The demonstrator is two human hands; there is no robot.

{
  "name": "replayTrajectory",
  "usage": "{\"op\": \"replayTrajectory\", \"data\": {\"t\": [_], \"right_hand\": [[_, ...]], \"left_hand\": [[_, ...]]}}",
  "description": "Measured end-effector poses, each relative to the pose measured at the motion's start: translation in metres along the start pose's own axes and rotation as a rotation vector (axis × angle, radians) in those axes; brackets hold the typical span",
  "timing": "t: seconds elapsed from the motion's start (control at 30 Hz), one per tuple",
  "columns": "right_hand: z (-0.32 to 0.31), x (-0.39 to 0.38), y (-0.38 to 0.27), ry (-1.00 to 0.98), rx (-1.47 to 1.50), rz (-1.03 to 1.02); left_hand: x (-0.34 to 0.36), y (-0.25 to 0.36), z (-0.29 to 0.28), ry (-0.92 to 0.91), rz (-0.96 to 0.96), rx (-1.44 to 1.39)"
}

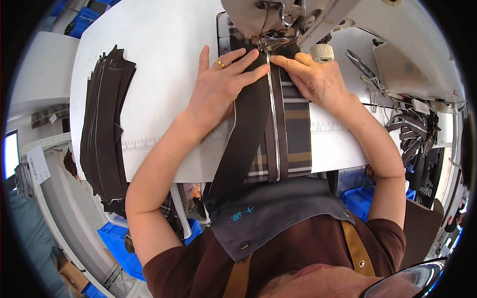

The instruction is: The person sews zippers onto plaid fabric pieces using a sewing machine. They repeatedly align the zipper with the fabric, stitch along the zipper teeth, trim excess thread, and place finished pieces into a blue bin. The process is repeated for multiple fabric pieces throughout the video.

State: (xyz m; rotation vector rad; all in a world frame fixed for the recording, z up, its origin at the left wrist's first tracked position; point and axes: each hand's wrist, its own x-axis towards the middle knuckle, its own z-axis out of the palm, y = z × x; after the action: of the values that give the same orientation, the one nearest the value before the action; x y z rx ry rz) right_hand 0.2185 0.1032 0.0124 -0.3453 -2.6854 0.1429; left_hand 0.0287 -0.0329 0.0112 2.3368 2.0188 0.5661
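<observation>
In the upper centre of the frame, the zip (274, 119) was laid lengthwise over plaid cloth (298, 134), its top end at the sewing foot (268, 42). The dark strip (243, 139) was pressed flat by the left hand (218, 89), its grip spread apart. The right hand (320, 82) was set with its index fingertip beside the zip; whether its grip was clamped could not be told. Ideally, the zip was to be kept straight, the layers evenly flattened, and fingertips held clear of the foot.
</observation>
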Motion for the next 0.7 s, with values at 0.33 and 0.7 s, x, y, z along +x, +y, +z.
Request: {"op": "replayTrajectory", "data": {"t": [0.33,0.7], "right_hand": [[-0.026,-0.049,-0.019,0.023,0.272,0.004],[-0.015,-0.116,-0.111,0.124,0.23,-0.075]], "left_hand": [[-0.033,0.014,-0.022,-0.027,0.23,-0.059],[-0.116,0.081,-0.008,0.18,0.032,-0.215]]}}
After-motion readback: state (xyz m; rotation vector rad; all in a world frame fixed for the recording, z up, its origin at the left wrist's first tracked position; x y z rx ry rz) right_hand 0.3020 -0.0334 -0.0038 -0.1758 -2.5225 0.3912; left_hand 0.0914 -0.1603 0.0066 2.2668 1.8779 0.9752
